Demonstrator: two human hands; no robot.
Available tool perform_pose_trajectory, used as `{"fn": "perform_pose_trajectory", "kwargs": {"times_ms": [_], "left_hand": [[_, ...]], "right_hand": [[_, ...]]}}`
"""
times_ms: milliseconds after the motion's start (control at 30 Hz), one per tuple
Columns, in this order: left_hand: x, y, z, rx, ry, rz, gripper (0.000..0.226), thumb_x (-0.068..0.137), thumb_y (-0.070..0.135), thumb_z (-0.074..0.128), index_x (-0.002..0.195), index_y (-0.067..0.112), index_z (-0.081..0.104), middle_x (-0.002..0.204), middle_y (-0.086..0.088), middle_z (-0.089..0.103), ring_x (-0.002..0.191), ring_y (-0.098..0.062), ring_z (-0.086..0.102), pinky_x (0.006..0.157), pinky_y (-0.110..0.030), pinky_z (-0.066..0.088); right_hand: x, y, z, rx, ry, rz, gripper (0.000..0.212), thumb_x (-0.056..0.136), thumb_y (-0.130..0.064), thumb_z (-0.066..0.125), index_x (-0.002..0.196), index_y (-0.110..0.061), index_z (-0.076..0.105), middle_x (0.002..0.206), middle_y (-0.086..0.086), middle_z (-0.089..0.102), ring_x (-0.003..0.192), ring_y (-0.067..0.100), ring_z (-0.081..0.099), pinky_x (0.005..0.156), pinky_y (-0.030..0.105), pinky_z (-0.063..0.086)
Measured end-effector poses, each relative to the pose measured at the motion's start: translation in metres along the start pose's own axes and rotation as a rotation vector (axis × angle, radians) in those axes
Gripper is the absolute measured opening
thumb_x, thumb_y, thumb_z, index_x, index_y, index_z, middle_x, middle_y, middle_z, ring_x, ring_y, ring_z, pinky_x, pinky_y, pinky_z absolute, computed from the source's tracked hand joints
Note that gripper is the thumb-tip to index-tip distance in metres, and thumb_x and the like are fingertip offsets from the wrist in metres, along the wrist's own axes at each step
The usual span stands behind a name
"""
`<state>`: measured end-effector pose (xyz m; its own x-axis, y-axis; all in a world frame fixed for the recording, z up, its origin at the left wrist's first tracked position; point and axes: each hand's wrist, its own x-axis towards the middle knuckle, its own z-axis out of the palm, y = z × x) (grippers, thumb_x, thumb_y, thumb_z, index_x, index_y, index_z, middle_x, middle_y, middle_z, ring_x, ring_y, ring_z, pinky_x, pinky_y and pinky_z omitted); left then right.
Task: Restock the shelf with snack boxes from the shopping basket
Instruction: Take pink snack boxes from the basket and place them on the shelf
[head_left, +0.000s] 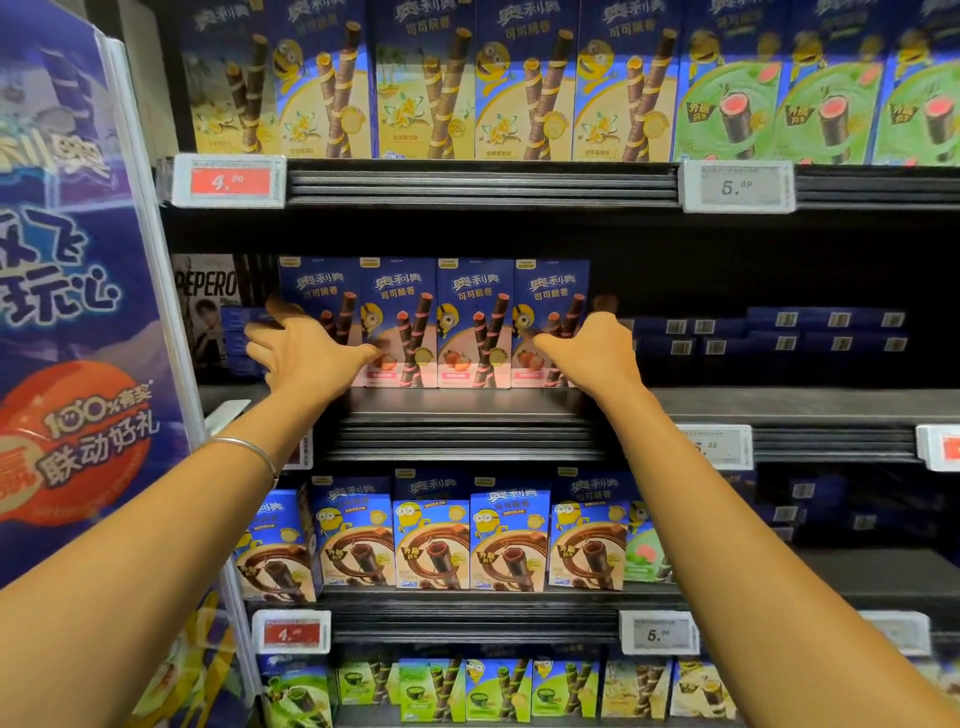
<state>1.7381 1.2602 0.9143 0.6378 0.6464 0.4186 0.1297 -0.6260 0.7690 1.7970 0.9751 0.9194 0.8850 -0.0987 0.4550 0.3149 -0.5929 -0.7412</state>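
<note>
- Well, head view first: four upright snack boxes (475, 322) stand touching side by side at the front lip of the middle shelf (467, 405), strawberry faces outward. The shopping basket is not in view.
- Left hand (306, 348): fingers spread wide at the left end of the row, thumb lying across the lower front of the boxes. It grips nothing. It flanks the row.
- Right hand (592, 348): thumb stretched onto the front of the end box, fingers reaching round its right side. Whether they clamp it I cannot tell.
- Step in hand, as I judge it: squaring the row between both palms.
- To do it well, press inward evenly from both ends and low down, so no box tips backward, and keep the faces flush with the shelf lip.
- Watch the left end, where the PEPERO box (205, 291) stands just beside the row and a hard shove could knock it.
- Flat blue boxes (769, 332) lie well to the right, with dark open shelf between them and the row — likely room for more stock.
</note>
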Motion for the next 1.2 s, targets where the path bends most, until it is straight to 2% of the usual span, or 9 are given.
{"fn": "perform_pose_trajectory", "kwargs": {"times_ms": [100, 200, 400, 600, 700, 833, 933, 1067, 1200], "left_hand": [[-0.001, 0.001, -0.001, 0.014, -0.006, 0.003, 0.132, 0.073, 0.053, 0.091, 0.159, 0.0, 0.007, 0.165, -0.037, -0.001, 0.154, -0.052, 0.003, 0.121, -0.062, 0.023], [-0.002, 0.001, -0.003, 0.008, -0.002, 0.01, 0.13, 0.073, 0.051, 0.091, 0.159, 0.0, 0.007, 0.165, -0.037, 0.001, 0.153, -0.052, 0.004, 0.121, -0.062, 0.024], [-0.004, 0.0, -0.005, -0.015, -0.018, 0.007, 0.124, 0.074, 0.049, 0.092, 0.157, 0.001, 0.014, 0.164, -0.035, 0.004, 0.153, -0.05, 0.007, 0.121, -0.058, 0.026], [-0.005, 0.001, -0.007, 0.002, -0.034, -0.003, 0.116, 0.075, 0.05, 0.091, 0.153, -0.001, 0.022, 0.164, -0.036, 0.005, 0.153, -0.05, 0.007, 0.121, -0.057, 0.027], [-0.006, 0.001, -0.008, -0.009, -0.043, -0.011, 0.119, 0.075, 0.05, 0.091, 0.154, -0.002, 0.02, 0.165, -0.036, 0.002, 0.154, -0.05, 0.005, 0.122, -0.057, 0.025], [-0.007, 0.003, -0.011, -0.067, -0.021, -0.019, 0.119, 0.075, 0.051, 0.09, 0.154, -0.001, 0.018, 0.163, -0.033, 0.01, 0.151, -0.05, 0.013, 0.119, -0.059, 0.029], [-0.008, 0.005, -0.014, -0.134, 0.025, -0.018, 0.115, 0.08, 0.053, 0.085, 0.156, 0.0, 0.017, 0.161, -0.029, 0.017, 0.149, -0.049, 0.02, 0.117, -0.06, 0.03], [-0.021, 0.008, -0.015, -0.23, 0.071, 0.031, 0.106, 0.085, 0.053, 0.08, 0.156, 0.004, 0.018, 0.159, -0.026, 0.021, 0.146, -0.047, 0.025, 0.116, -0.059, 0.033], [-0.047, 0.013, -0.012, -0.299, 0.064, 0.107, 0.097, 0.088, 0.052, 0.076, 0.157, 0.008, 0.024, 0.158, -0.022, 0.027, 0.145, -0.043, 0.029, 0.117, -0.058, 0.034]], "right_hand": [[-0.004, -0.01, 0.011, -0.171, -0.004, 0.034, 0.066, 0.077, -0.062, 0.075, 0.119, -0.013, 0.059, 0.117, 0.011, 0.063, 0.105, 0.031, 0.063, 0.081, 0.041, 0.055], [-0.004, -0.016, 0.019, -0.243, -0.004, 0.087, 0.09, 0.076, -0.062, 0.074, 0.143, -0.01, 0.044, 0.139, 0.017, 0.052, 0.123, 0.039, 0.055, 0.093, 0.048, 0.054], [-0.002, -0.015, 0.02, -0.25, 0.008, 0.111, 0.1, 0.074, -0.063, 0.074, 0.149, -0.009, 0.037, 0.144, 0.018, 0.048, 0.126, 0.04, 0.053, 0.094, 0.048, 0.053], [-0.004, -0.012, 0.015, -0.202, -0.015, 0.106, 0.09, 0.076, -0.062, 0.075, 0.143, -0.01, 0.044, 0.137, 0.017, 0.053, 0.121, 0.039, 0.056, 0.095, 0.05, 0.054], [-0.006, -0.009, 0.013, -0.158, -0.019, 0.086, 0.068, 0.079, -0.055, 0.076, 0.128, -0.011, 0.057, 0.129, 0.016, 0.058, 0.116, 0.038, 0.058, 0.093, 0.049, 0.055], [-0.006, -0.006, 0.007, 0.114, -0.05, 0.09, 0.053, 0.076, -0.036, 0.085, 0.116, -0.008, 0.064, 0.118, 0.013, 0.067, 0.109, 0.031, 0.064, 0.095, 0.048, 0.056], [-0.01, -0.004, 0.0, 0.369, -0.073, 0.113, 0.051, 0.074, -0.021, 0.09, 0.112, -0.01, 0.058, 0.115, 0.007, 0.068, 0.107, 0.023, 0.064, 0.091, 0.04, 0.056], [-0.016, -0.001, -0.01, 0.462, -0.108, 0.102, 0.051, 0.075, -0.02, 0.089, 0.104, -0.018, 0.048, 0.098, -0.006, 0.06, 0.088, 0.006, 0.058, 0.062, 0.019, 0.04], [-0.025, 0.004, -0.024, 0.474, -0.166, 0.126, 0.063, 0.08, -0.022, 0.086, 0.123, -0.015, 0.04, 0.107, -0.006, 0.051, 0.092, 0.008, 0.053, 0.074, 0.024, 0.042]]}}
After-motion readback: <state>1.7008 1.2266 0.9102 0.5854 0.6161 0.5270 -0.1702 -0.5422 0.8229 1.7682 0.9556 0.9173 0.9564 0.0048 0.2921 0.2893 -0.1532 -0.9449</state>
